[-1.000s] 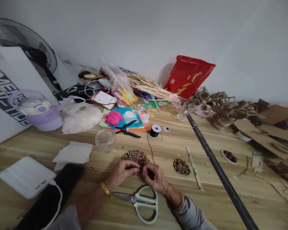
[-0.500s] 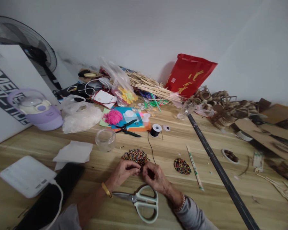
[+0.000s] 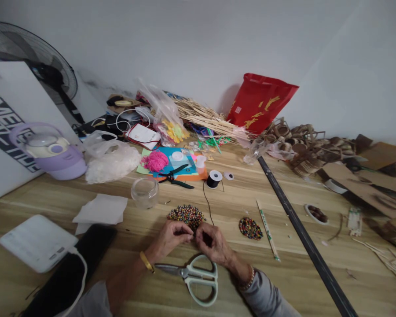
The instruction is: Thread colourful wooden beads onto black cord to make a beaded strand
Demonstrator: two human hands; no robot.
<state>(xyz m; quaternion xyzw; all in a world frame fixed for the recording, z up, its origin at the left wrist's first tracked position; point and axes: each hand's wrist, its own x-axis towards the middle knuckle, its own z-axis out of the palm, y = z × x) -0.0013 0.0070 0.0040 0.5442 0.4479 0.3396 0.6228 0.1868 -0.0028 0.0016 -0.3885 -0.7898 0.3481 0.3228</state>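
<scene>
My left hand (image 3: 174, 234) is closed in a pinch at the near edge of a heap of small multicoloured beads (image 3: 186, 215). Whatever lies between its fingertips is too small to make out. Just right of it, my right hand (image 3: 214, 243) is also pinched, its fingertips almost meeting the left ones. A thin black cord (image 3: 207, 200) runs from a spool (image 3: 214, 179) down to the right hand, where its end is hidden. Below both hands lie scissors (image 3: 198, 279) with pale green handles. A coil of strung beads (image 3: 250, 228) rests to the right.
A glass jar (image 3: 145, 193) and black-handled pliers (image 3: 174, 177) stand beyond the beads. A green-marked stick (image 3: 268, 231) and a long black strip (image 3: 303, 233) lie at right. At left are a white power bank (image 3: 38, 243) and paper sheets (image 3: 100, 210).
My fingertips have shifted very slightly at the near edge of the bead heap. Otherwise the hands and the things on the table stay in place.
</scene>
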